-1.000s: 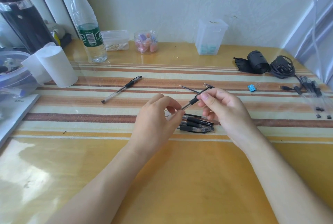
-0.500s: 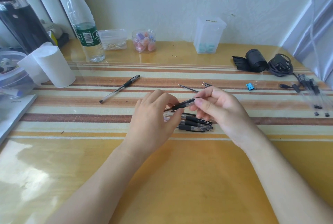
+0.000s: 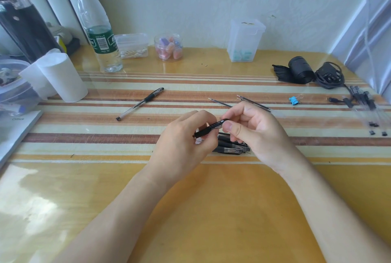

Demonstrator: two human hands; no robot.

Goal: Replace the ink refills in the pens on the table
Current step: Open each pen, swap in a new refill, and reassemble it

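Head view: both hands pinch one black pen (image 3: 211,128), raised just above the table (image 3: 190,210). Left hand (image 3: 184,142) has fingers curled around its lower end; right hand (image 3: 254,133) clamps the upper end between thumb and fingers. Pile of black pens (image 3: 230,148) lies directly beneath. Loose refills (image 3: 252,102) rest just beyond the right hand. Capped pen (image 3: 140,103) lies apart, far left.

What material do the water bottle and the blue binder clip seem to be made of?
Water bottle: probably thin clear plastic; the wall shows through it, and it carries a green printed label. Blue binder clip: likely painted metal, with thin wire handles; too small to be sure.
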